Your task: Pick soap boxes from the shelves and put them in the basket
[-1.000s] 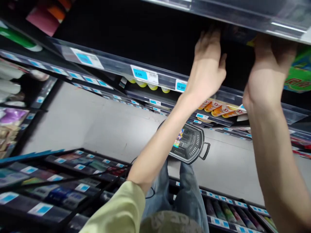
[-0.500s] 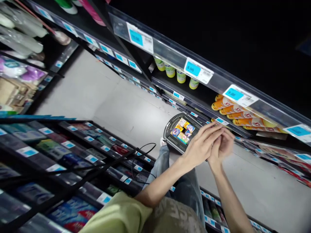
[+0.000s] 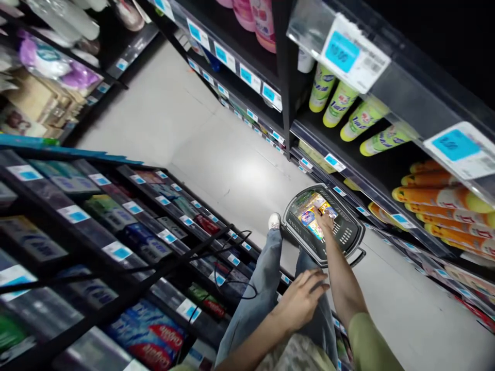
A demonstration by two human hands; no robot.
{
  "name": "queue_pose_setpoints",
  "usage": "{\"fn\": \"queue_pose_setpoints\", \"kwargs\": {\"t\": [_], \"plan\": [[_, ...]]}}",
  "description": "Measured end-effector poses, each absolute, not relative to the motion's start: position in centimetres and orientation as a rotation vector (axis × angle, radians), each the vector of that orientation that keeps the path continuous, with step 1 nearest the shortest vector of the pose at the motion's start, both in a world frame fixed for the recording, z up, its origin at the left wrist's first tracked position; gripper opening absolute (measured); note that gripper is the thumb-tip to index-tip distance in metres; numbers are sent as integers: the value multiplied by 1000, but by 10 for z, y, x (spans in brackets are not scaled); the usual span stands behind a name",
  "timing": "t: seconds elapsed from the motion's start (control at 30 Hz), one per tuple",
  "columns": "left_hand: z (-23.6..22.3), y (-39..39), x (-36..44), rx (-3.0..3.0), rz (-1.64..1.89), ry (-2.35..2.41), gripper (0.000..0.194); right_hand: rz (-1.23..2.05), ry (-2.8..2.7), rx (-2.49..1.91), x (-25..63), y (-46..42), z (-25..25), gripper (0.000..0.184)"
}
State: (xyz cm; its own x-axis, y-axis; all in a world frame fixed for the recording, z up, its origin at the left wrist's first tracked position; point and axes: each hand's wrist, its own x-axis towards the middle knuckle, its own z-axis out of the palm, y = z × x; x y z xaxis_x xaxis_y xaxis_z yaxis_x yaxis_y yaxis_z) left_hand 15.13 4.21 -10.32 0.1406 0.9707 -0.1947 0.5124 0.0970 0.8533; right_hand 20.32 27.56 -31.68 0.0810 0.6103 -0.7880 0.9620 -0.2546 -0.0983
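Note:
A grey shopping basket (image 3: 344, 234) stands on the floor by my feet, with several colourful packets (image 3: 309, 208) inside. My right hand (image 3: 324, 219) reaches down into it and touches the packets; its fingers are too small and hidden to read. My left hand (image 3: 303, 304) rests flat on my jeans-clad thigh, fingers spread and holding nothing.
Black store shelves line both sides of a narrow grey aisle. On the right stand green bottles (image 3: 350, 111) and orange tubes (image 3: 441, 198) behind blue price tags. On the left sit toothpaste boxes (image 3: 149, 332). A black cable (image 3: 232, 257) hangs by the left shelf.
Both hands have come down from the upper shelf. The right one has dropped into the basket and the left has settled on my thigh. The view has tilted towards the floor.

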Motion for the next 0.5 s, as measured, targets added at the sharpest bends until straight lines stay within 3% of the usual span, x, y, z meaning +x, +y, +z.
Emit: {"fn": "queue_pose_setpoints", "kwargs": {"t": [0.13,0.23,0.37,0.5], "plan": [[-116,32,131,1428,745,1572,51,-929,1401,1971,181,275,-343,86],[-124,26,114,1340,744,1609,54,-951,1437,2035,173,272,-360,70],[-127,20,95,1239,734,1639,53,-1217,1754,2209,177,267,-372,44],[-127,17,87,1193,712,1663,53,-1100,1773,2164,180,264,-369,47]]}}
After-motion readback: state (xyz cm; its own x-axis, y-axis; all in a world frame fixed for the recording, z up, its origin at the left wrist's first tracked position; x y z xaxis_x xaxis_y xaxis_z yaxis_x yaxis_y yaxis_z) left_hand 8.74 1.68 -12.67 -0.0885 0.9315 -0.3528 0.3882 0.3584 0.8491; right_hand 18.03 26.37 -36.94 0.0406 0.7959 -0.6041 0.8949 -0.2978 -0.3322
